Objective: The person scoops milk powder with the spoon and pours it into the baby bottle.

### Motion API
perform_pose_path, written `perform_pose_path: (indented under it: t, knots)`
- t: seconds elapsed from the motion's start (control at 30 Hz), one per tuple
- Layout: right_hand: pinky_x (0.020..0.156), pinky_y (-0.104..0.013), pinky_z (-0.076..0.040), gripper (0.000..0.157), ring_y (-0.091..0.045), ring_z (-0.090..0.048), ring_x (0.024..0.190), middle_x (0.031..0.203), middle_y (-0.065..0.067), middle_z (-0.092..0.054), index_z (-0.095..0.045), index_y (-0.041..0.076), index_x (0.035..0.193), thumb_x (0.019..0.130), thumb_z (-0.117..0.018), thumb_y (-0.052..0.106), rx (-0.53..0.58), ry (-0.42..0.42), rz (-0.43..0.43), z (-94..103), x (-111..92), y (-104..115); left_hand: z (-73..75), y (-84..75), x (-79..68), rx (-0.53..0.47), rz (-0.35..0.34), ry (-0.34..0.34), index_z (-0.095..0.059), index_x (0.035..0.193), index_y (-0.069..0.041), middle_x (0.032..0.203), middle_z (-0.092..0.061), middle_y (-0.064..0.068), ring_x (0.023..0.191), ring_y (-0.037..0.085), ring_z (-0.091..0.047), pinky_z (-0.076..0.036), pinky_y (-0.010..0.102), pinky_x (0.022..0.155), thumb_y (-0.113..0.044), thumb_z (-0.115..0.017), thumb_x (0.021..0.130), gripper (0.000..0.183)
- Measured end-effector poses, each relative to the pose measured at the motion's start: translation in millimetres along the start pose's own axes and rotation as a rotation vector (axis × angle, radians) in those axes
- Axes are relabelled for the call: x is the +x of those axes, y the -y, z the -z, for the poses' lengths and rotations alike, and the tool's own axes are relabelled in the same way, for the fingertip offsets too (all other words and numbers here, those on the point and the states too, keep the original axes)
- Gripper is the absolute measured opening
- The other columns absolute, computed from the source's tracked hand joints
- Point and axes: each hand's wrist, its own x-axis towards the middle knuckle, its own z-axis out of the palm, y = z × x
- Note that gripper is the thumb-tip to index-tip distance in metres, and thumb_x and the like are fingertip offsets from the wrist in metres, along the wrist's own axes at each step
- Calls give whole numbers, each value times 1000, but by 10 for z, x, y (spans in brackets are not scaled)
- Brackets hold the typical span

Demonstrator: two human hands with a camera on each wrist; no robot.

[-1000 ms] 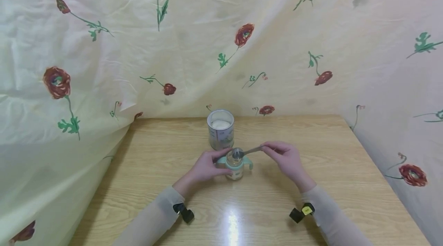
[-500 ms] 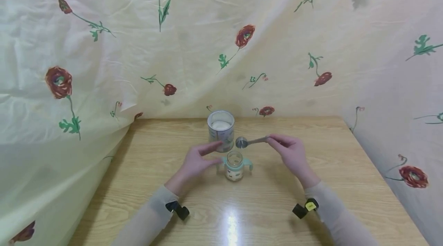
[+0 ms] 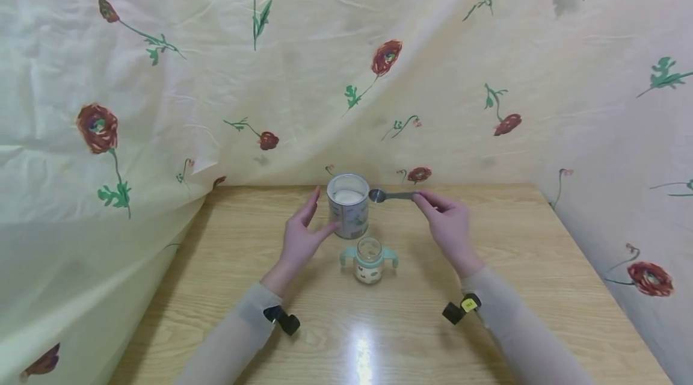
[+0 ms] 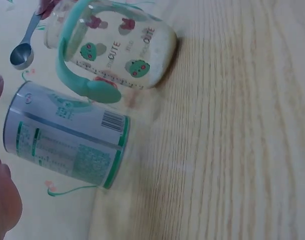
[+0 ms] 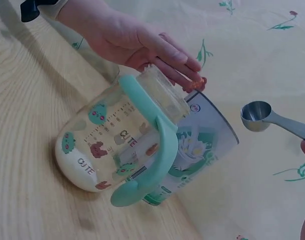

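Observation:
My right hand [image 3: 448, 225] pinches the handle end of a metal measuring spoon [image 3: 377, 195]; its bowl looks empty in the right wrist view and sits just right of the can's rim. A tall can [image 3: 349, 219] stands upright without a lid, white powder [image 3: 347, 196] inside. My left hand [image 3: 299, 237] is beside the can's left side, thumb and fingers spread apart; whether the thumb touches the can cannot be told. In front of the can stands a clear baby bottle [image 5: 110, 140] with mint-green handles [image 5: 165, 155], uncapped, with some white powder at its bottom.
A wooden table [image 3: 411, 325] carries everything. Behind it and along both sides hangs a pale cloth [image 3: 303, 84] printed with red poppies. Each wrist wears a small black camera [image 3: 289, 325] on a strap.
My right hand has lifted the measuring spoon from the bottle's mouth and moved it back to the can's right. My left hand has let go of the bottle and shifted toward the can.

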Motion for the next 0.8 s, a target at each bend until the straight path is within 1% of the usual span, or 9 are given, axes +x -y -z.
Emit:
perform_pose_path:
  t: [0.07,0.13,0.23,0.33,0.43,0.53,0.67,0.73,0.8]
  knots:
    - [53,-20,-43,36,-12,-59,71,100,7,-82,-82,9,118,99,-81,38,-9,-2,12,-39,46,0,-17,29,41,41,22,21,-41,166,-18,171,-37,2,151,43,-43,-36,45,125,-21,-92,87,94]
    - [49,-20,-40,34,-11,-54,65,98,2,-82,-83,8,117,98,-81,37,-8,-3,28,-85,93,3,-38,54,80,66,41,37,-38,167,-16,172,-35,4,153,42,-40,-35,47,126,-23,-92,87,97]
    - [46,-19,-39,32,-9,-54,63,98,-9,-82,-83,7,115,98,-82,34,-15,2,57,-163,159,19,-68,83,127,94,66,43,-36,167,-14,172,-34,6,155,36,-38,-34,47,126,-26,-93,86,100]
    - [46,-18,-41,29,-10,-58,65,97,-15,-80,-84,7,114,99,-81,31,-50,11,114,-245,228,38,-99,111,178,98,76,29,-37,167,-11,172,-35,9,155,32,-37,-34,47,126,-28,-93,86,99]
    - [48,-17,-44,25,-11,-63,70,96,-14,-80,-84,5,113,99,-81,26,-79,27,181,-323,298,56,-126,125,230,85,86,20,-39,165,-8,170,-37,11,155,31,-38,-35,46,126,-29,-93,87,97]
    - [51,-15,-48,19,-11,-65,72,95,-12,-80,-84,4,111,99,-80,18,-119,42,259,-392,364,67,-150,120,275,73,101,18,-41,164,-5,169,-40,11,154,32,-39,-36,46,125,-29,-92,88,95]
    - [55,-13,-50,13,-13,-67,75,95,-9,-80,-84,4,109,98,-79,9,-185,69,359,-476,449,72,-171,99,316,62,130,13,-43,163,-6,167,-43,9,152,33,-42,-37,45,125,-28,-93,87,94]
    - [58,-16,-51,12,-15,-69,77,95,-9,-81,-84,4,108,97,-79,7,-236,84,435,-508,485,76,-177,92,334,63,138,6,-45,162,-6,166,-44,10,151,34,-43,-38,45,124,-28,-93,86,93]
    - [60,-21,-53,11,-17,-70,78,95,-8,-81,-84,5,107,97,-79,7,-294,99,512,-536,515,77,-181,91,359,65,139,6,-46,162,-6,165,-45,11,151,35,-44,-39,45,124,-29,-94,86,92]
